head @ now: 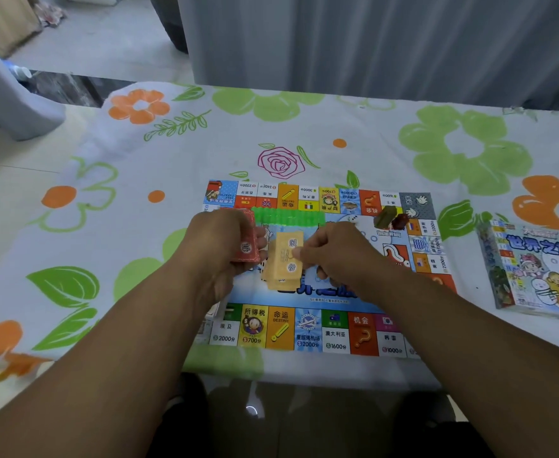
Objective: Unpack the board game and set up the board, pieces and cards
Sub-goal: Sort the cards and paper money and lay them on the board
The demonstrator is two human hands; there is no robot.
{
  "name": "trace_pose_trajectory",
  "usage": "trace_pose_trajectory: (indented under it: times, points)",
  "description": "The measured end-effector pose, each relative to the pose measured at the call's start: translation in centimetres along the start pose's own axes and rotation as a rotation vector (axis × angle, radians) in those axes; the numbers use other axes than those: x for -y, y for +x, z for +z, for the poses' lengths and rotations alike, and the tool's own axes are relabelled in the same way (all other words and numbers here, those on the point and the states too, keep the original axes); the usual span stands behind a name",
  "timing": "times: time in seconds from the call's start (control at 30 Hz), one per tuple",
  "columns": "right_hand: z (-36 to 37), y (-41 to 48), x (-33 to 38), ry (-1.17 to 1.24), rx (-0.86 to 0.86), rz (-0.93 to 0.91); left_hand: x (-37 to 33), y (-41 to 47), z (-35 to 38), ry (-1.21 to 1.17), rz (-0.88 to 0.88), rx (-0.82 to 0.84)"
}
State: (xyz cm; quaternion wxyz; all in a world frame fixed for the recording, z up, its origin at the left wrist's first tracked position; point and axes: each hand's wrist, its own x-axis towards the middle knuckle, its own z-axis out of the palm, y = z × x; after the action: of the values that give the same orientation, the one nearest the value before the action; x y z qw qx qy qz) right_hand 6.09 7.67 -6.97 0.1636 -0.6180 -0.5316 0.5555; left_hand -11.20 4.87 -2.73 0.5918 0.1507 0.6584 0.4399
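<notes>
The game board (pixel 307 328) lies flat on the flowered tablecloth, its coloured squares around a blue middle. My left hand (pixel 220 246) grips a stack of red cards (pixel 248 249) over the board's left side. My right hand (pixel 332 251) pinches the top of a yellow card stack (pixel 284 259) that lies on the board's centre. A row of green plastic pieces (pixel 288 217) lies just beyond both hands. A green piece (pixel 385 215) and a dark red one (pixel 400 221) rest near the far right corner.
The game box (pixel 542 269) lies on the table to the right of the board. A grey curtain (pixel 370 41) hangs behind the table. The table's near edge (pixel 304 381) is just below the board, and a few papers (pixel 213 314) peek out under my left wrist.
</notes>
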Motion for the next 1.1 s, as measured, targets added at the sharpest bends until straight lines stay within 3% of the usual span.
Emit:
trace_pose_trajectory:
  times: [0.4, 0.73, 0.87, 1.1]
  points:
    - [0.3, 0.3, 0.3, -0.255, -0.16, -0.066, 0.2, -0.2, 0.3, 0.037, -0.02, 0.004]
    - [-1.5, -1.0, 1.0, 0.012, -0.09, -0.028, 0.5, -0.2, 1.7, 0.076, -0.014, -0.013]
    - [-1.8, -1.6, 1.3, 0.146, 0.011, -0.108, 0.8, -0.3, 2.2, 0.132, 0.019, 0.034]
    - [-2.9, -1.7, 1.1, 0.142, -0.03, -0.136, 1.1, -0.9, 3.7, 0.164, 0.027, 0.108]
